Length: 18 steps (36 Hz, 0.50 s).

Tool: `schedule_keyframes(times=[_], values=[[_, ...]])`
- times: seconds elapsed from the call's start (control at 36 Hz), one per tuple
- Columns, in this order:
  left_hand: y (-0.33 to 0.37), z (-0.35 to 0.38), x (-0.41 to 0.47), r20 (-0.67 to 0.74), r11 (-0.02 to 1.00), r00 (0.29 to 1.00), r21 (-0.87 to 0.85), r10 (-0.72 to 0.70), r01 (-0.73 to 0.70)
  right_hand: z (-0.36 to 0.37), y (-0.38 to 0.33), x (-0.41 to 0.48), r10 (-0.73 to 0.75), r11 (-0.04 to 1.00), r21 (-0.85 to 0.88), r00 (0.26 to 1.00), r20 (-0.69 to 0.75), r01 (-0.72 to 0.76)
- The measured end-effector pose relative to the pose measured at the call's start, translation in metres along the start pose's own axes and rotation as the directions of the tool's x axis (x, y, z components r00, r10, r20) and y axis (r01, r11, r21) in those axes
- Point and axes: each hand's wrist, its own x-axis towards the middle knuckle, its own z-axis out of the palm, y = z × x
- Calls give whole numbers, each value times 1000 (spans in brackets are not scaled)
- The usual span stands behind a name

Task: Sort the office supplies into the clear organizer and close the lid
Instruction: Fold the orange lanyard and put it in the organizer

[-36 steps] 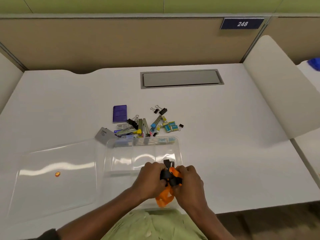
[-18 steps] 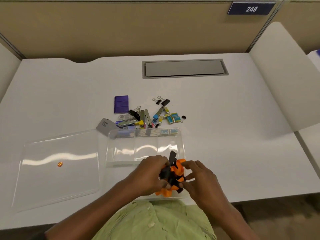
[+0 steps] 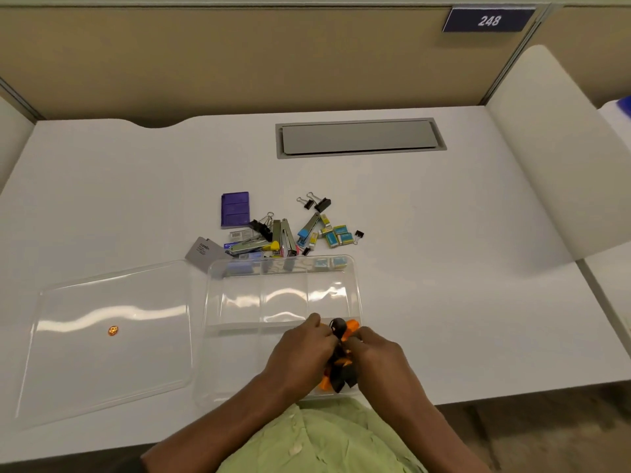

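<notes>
The clear organizer (image 3: 283, 268) sits open near the desk's front edge, its far compartments bare. My left hand (image 3: 300, 353) and my right hand (image 3: 375, 356) are pressed together over its near right compartment, both closed around an orange and black bundle (image 3: 341, 367) that looks like a lanyard or strap. The clear lid (image 3: 109, 336) lies flat to the organizer's left, with a small orange sticker on it. Behind the organizer lies a pile of supplies: staplers (image 3: 283, 237), binder clips (image 3: 317, 203), small staple boxes (image 3: 338, 237), a purple box (image 3: 235, 209) and a grey card (image 3: 204, 250).
A grey cable hatch (image 3: 358, 138) is set into the white desk (image 3: 444, 268) further back. Beige partition walls enclose the desk at the back, and a white curved divider (image 3: 553, 158) rises on the right. My green shirt fills the bottom of the view.
Both hands have lowered the orange and black bundle into the organizer's near right compartment and closed tighter around it. The camera has tilted slightly.
</notes>
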Motion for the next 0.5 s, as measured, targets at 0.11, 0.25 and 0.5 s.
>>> schedule_keyframes(times=[0.11,0.25,0.5], values=[[0,16,6,-63,993,997,109,49,-42,-14,1,-4,-37,999,16,996,-83,38],[-6,11,8,-73,996,995,58,67,-63,-8,11,-1,-68,998,-6,997,23,68],[-24,-18,-18,-73,990,993,-97,93,-100,33,22,-2,-294,903,-364,946,-133,230]])
